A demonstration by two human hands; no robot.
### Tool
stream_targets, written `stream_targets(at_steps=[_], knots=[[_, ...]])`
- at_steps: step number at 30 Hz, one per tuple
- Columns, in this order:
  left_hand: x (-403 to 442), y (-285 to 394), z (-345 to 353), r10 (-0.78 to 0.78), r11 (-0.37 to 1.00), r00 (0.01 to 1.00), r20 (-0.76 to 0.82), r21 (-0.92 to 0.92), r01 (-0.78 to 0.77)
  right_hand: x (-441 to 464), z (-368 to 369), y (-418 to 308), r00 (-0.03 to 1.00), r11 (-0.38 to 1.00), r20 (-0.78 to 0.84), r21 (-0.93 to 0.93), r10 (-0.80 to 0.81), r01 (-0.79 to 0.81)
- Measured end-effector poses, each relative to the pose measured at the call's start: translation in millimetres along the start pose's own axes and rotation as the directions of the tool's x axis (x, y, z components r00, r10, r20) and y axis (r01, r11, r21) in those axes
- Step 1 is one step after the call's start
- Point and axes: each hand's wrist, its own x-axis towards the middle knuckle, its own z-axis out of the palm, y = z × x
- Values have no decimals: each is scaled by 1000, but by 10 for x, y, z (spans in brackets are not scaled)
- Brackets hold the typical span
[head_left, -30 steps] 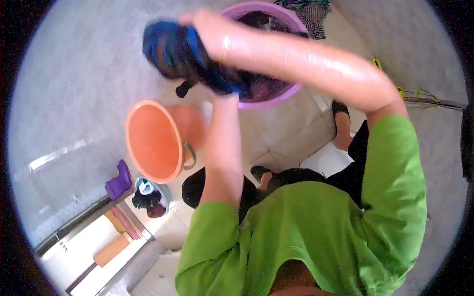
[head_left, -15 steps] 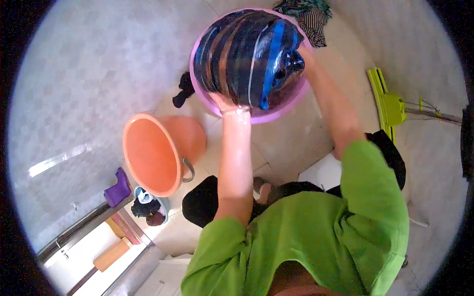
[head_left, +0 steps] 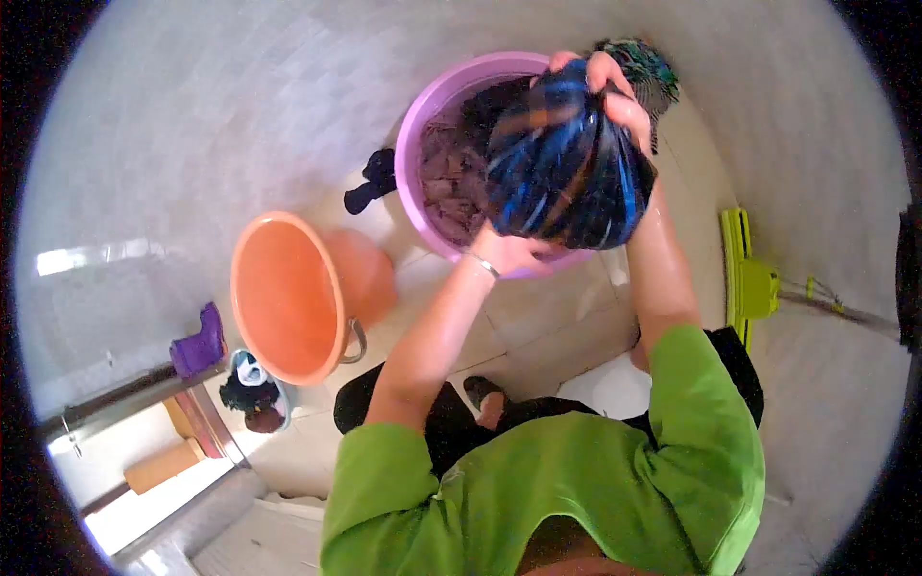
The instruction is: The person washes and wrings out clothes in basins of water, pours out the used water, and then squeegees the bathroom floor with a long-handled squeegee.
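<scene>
A wet, dark striped cloth with blue and brown bands is bunched into a rounded bundle over the pink-purple basin. My right hand is closed around the gathered far end of the cloth. My left hand, with a bracelet at the wrist, presses against the bundle's near underside, its fingertips partly hidden by the fabric. Murky water with suds and more dark fabric show in the basin, left of the bundle.
An orange bucket lies tipped left of my knees. Dark socks and a patterned cloth lie beside the basin. There is a purple boot, a small tub of clothes and a green mop.
The striped cloth has come up off the basin, bunched smaller, uncovering the water at the left. My right hand has moved onto its gathered top. The whole view has shifted slightly.
</scene>
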Motion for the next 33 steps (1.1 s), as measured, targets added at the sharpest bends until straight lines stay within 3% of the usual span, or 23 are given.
stream_targets(at_steps=[1, 2, 4, 6, 8, 9, 10, 11, 12, 14, 15, 16, 18, 19, 21, 23, 24, 25, 27, 28, 30, 31, 33], knots=[[29, -58, 31, 21, 1000, 1000, 5, -8, -21, 10, 87, -18, 1000, 997, -16, -71, 25, -26], [113, -146, 64, 216, 974, 968, 127, 45, -223, 3, 100, 9, 1000, 1000, 22, -26, 15, -14], [271, -174, 35, 399, 901, 881, 255, 70, -429, -73, 232, 102, 994, 983, -69, 161, -82, 92], [423, -54, -166, 632, 775, 760, 151, -141, -617, -175, 262, 112, 972, 966, -145, 151, -187, 209], [484, 102, -274, 650, 760, 738, 181, -154, -632, -313, -33, 150, 935, 947, -198, 70, -295, 314], [477, 114, -207, 787, 614, 599, 145, -91, -784, -426, -162, 178, 934, 947, -200, 63, -297, 315], [468, 129, -119, 893, 439, 433, 123, -23, -898, -529, -280, 206, 898, 969, -404, 93, -173, 229], [430, 141, 10, 922, 369, 376, 92, 80, -926, -568, -336, 219, 812, 978, -581, 143, -42, 153], [406, 123, 112, 921, 372, 378, 97, 74, -925, -566, -300, 214, 813, 979, -581, 135, -48, 155], [399, 109, 219, 967, 20, 142, 211, 494, -869, -557, -242, 244, 694, 979, -720, 143, 5, 142], [382, 148, 238, 932, -254, 22, 362, 696, -672, -563, -299, 288, 692, 971, -719, 207, 67, 122], [410, 130, 289, 900, -389, -42, 434, 758, -524, -565, -306, 311, 686, 972, -725, 201, 66, 119], [358, 164, 357, 756, -600, 64, 651, 729, -330, -528, -334, 359, 833, 972, -552, 215, 41, 94], [408, 202, 389, 662, -703, -2, 750, 620, -348, -571, -416, 386, 812, 974, -581, 210, 55, 84], [381, 200, 447, 540, -785, 90, 837, 540, -303, -688, -712, 409, 820, 982, -569, 180, 60, 54], [323, 192, 561, 384, -870, 169, 908, 417, -263, -763, -737, 417, 769, 924, -518, 282, 374, -259], [285, 173, 612, 288, -903, 246, 926, 348, -252, -639, -407, 545, 836, 977, -549, 184, 12, 107], [284, 172, 644, 209, -921, 235, 949, 272, -279, -516, -77, 673, 788, 873, -505, 126, -352, 471], [263, 66, 655, 85, -930, 245, 966, 165, -329, -366, 134, 348, 725, 998, -686, 23, 64, -66], [240, 21, 667, 30, -930, 254, 967, 120, -347, -273, 187, 207, 604, 941, -764, 13, 228, -339], [167, -79, 692, 26, -928, 295, 955, 133, -347, -204, 182, 98, 420, 802, -835, 43, 357, -595], [173, -126, 678, -29, -935, 286, 958, 76, -348, -116, 112, 96, 519, 675, -684, -53, 513, -736], [149, -217, 622, -129, -955, 290, 948, -40, -295, -11, -57, 129, 554, 406, -404, -398, 728, -823]])
